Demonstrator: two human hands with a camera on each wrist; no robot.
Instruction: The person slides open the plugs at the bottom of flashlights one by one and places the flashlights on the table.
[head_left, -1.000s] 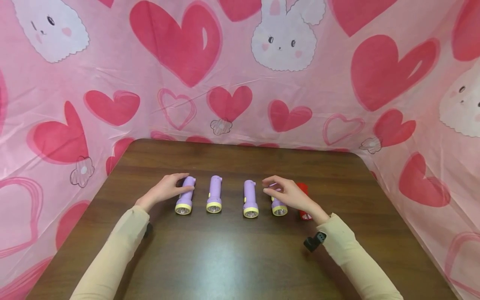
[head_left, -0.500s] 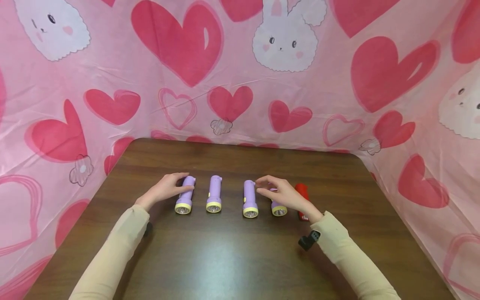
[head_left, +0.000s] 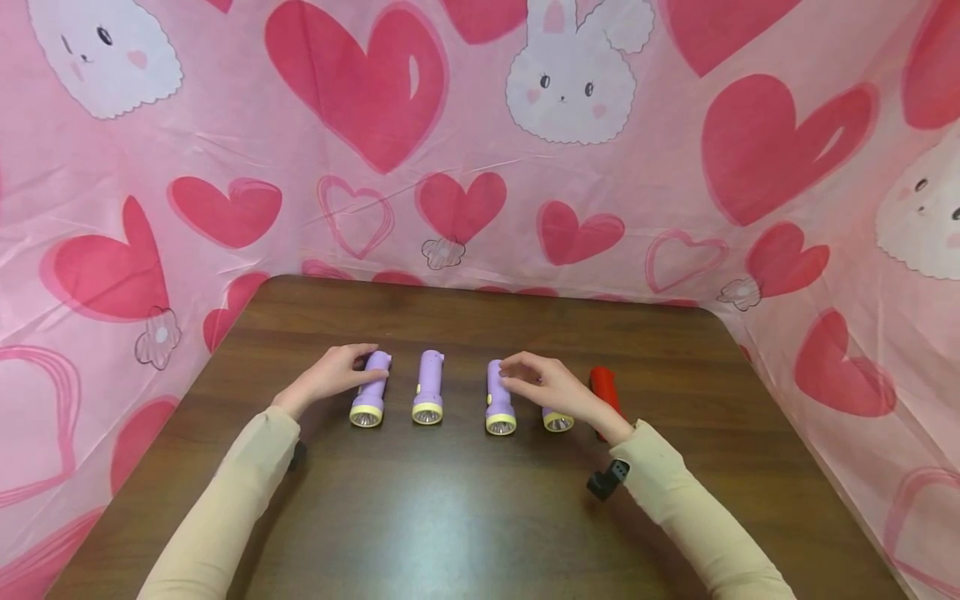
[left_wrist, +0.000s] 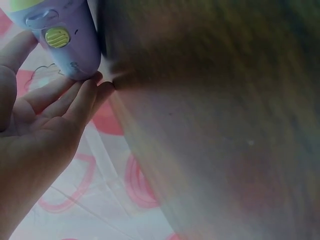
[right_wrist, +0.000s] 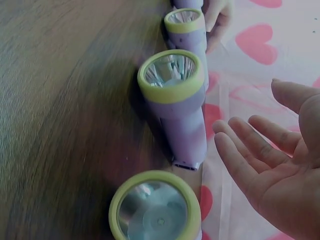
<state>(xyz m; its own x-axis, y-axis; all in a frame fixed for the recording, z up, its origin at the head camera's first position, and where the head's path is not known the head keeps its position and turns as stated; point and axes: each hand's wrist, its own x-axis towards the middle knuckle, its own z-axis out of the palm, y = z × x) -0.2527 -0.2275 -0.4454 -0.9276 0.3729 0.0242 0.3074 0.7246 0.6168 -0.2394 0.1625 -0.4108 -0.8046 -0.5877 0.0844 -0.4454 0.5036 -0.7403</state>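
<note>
In the head view, my left hand (head_left: pixel 324 382) rests at the leftmost purple flashlight (head_left: pixel 367 402), its thumb lying across the body. The left wrist view has that flashlight (left_wrist: pixel 82 50) with a yellow switch, the fingers extended by its tail end. My right hand (head_left: pixel 558 390) hovers between the third purple flashlight (head_left: pixel 500 408) and the fourth purple flashlight (head_left: pixel 557 422), whose body it partly hides. Its fingers are spread and hold nothing. From the right wrist, the fingers (right_wrist: pixel 250 145) appear apart from the nearby flashlight (right_wrist: pixel 185 132). Another purple flashlight (head_left: pixel 429 387) lies second from left.
A red flashlight (head_left: pixel 603 385) lies at the right end of the row, partly behind the right wrist. Everything lies on a brown wooden table (head_left: pixel 450 517). Pink heart-patterned cloth (head_left: pixel 480 100) hangs around the back and sides.
My right hand has moved left, from over the fourth purple flashlight to the edge of the third, uncovering more of the red one. The left hand and the flashlights have stayed put.
</note>
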